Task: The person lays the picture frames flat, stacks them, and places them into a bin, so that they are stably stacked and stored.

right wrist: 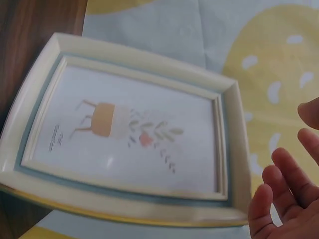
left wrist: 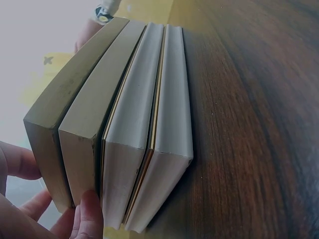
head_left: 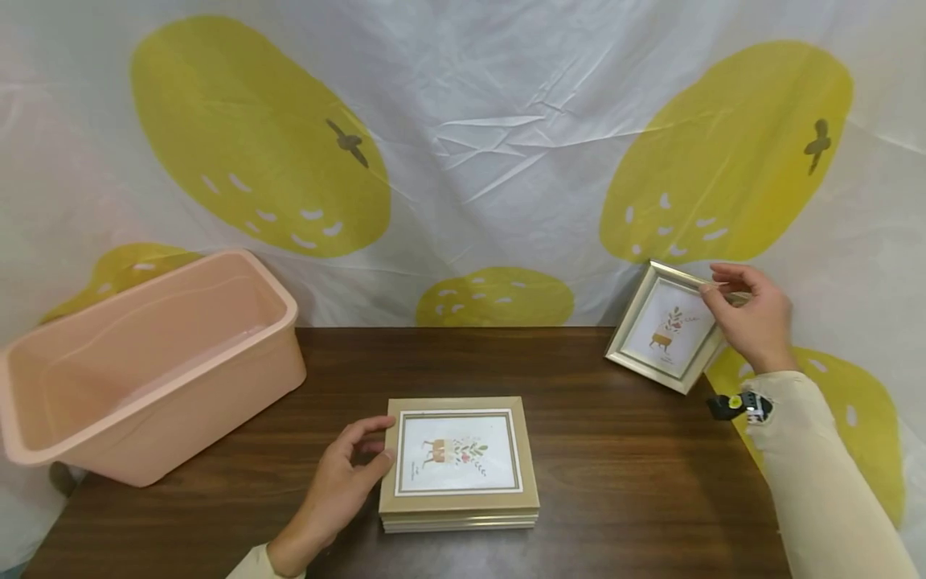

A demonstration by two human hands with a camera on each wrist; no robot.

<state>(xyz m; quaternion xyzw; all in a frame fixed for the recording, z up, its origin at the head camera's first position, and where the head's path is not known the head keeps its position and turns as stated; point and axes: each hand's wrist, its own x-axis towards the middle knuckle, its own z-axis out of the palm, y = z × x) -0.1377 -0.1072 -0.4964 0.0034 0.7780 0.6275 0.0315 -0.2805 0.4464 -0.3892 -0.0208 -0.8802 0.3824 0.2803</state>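
Note:
A cream picture frame (head_left: pixel 669 326) with a potted-plant picture leans against the curtain at the table's right back. My right hand (head_left: pixel 755 318) is at its upper right edge. In the right wrist view those fingers (right wrist: pixel 286 179) are spread apart, loosely bent, with nothing between them. Several picture frames (head_left: pixel 459 450) lie stacked at the front middle, a tan one on top with its plant picture sideways. My left hand (head_left: pixel 340 474) touches the stack's left side. In the left wrist view its fingertips (left wrist: pixel 89 211) rest against the edges of the upper frames.
A pink plastic bin (head_left: pixel 217 394) stands at the left of the dark wooden table (head_left: pixel 579 482). A white curtain (head_left: pixel 499 185) with yellow fruit shapes hangs behind the table and along its right side.

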